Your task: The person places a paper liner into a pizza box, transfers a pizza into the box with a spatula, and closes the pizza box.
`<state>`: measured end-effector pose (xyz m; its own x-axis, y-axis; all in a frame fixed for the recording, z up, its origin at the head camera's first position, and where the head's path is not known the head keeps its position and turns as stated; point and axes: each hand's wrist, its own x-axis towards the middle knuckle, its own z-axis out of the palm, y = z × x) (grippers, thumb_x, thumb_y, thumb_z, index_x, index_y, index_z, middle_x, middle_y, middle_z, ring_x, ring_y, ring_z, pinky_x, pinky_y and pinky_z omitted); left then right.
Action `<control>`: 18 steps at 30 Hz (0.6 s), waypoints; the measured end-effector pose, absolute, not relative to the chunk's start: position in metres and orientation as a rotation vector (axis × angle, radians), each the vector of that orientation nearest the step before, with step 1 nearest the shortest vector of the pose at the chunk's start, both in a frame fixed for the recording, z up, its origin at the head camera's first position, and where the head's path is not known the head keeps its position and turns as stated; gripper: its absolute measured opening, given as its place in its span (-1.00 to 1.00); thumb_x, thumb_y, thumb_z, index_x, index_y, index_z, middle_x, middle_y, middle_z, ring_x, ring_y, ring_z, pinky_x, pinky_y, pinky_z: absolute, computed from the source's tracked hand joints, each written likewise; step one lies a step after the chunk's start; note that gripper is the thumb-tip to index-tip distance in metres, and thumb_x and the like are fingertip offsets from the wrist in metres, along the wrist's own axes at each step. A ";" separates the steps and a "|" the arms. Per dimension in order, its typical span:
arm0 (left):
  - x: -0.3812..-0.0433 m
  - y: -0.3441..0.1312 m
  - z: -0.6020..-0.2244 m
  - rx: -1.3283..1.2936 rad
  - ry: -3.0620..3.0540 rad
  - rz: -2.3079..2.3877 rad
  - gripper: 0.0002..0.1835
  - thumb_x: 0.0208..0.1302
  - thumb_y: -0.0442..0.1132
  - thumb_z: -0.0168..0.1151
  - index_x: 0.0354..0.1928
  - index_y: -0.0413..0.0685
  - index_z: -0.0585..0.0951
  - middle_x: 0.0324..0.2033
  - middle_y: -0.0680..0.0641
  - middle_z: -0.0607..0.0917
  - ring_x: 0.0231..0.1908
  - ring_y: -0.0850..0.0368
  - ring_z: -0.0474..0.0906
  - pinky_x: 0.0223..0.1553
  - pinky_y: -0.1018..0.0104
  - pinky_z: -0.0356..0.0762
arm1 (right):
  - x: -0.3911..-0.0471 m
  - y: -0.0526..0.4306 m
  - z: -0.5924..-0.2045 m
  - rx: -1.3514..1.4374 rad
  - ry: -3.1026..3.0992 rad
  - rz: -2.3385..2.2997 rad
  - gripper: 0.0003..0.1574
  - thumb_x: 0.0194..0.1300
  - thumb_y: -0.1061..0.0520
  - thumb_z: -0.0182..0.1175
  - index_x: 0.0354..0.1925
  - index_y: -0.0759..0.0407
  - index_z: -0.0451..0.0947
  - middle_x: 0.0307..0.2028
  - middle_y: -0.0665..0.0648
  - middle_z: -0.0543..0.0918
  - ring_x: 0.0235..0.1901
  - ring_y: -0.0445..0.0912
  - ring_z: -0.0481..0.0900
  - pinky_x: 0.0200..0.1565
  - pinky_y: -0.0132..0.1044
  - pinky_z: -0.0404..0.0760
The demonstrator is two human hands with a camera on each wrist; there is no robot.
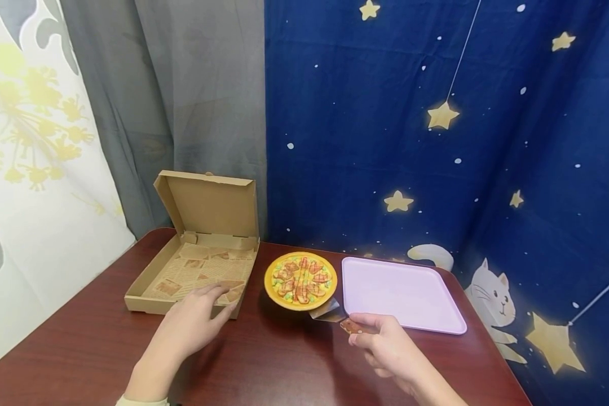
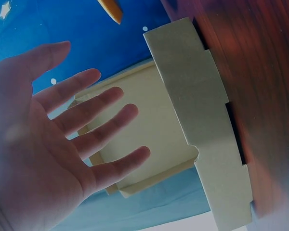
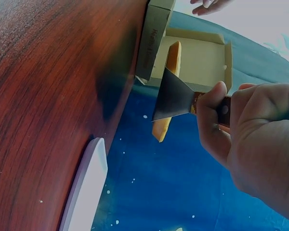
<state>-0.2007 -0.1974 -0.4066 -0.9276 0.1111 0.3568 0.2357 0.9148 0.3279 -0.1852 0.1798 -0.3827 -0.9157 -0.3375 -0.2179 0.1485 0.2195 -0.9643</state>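
My right hand [image 1: 385,344] grips the brown riveted handle of a flat metal scraper [image 3: 176,98], thumb along one side. On its wide blade rests a round toy pizza [image 1: 300,282] with a yellow-orange rim, raised above the table, as the right wrist view shows edge-on. My left hand [image 1: 195,321] hovers palm down by the near side of an open cardboard pizza box [image 1: 152,304], fingers spread and holding nothing. Printed brown paper [image 1: 188,268] lines the box, whose lid [image 1: 213,203] stands up at the back.
A pale pink tray [image 1: 401,293] lies right of the pizza. Box, pizza and tray line the far side of a dark red-brown wooden table [image 1: 264,366]. Behind it hang a grey curtain [image 1: 218,84] and a blue star-patterned curtain [image 1: 345,141].
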 end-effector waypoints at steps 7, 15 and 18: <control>-0.200 -0.201 -0.407 -0.232 -2.772 -0.535 -0.49 0.50 0.06 0.30 0.35 -0.02 0.65 0.32 -0.29 0.67 0.33 -0.40 0.59 0.25 -0.42 0.55 | -0.185 0.178 -0.381 -0.192 2.103 -1.741 -0.19 0.41 0.27 0.18 0.53 0.50 0.24 -0.16 0.13 0.71 -0.75 -0.27 0.05 -0.70 -0.50 0.00; -0.198 -0.203 -0.406 -0.224 -2.780 -0.542 -0.49 0.50 0.05 0.30 0.34 -0.04 0.66 0.31 -0.31 0.67 0.33 -0.41 0.59 0.25 -0.42 0.55 | -0.184 0.174 -0.380 -0.211 2.094 -1.752 -0.18 0.41 0.27 0.19 0.53 0.50 0.23 -0.10 0.15 0.72 -0.74 -0.28 0.07 -0.70 -0.51 0.01; -0.199 -0.205 -0.406 -0.216 -2.792 -0.540 -0.49 0.50 0.06 0.29 0.33 -0.06 0.66 0.32 -0.33 0.66 0.33 -0.42 0.57 0.24 -0.44 0.54 | -0.184 0.173 -0.380 -0.215 2.095 -1.751 -0.19 0.41 0.27 0.20 0.52 0.51 0.24 -0.08 0.16 0.72 -0.74 -0.28 0.07 -0.70 -0.50 0.01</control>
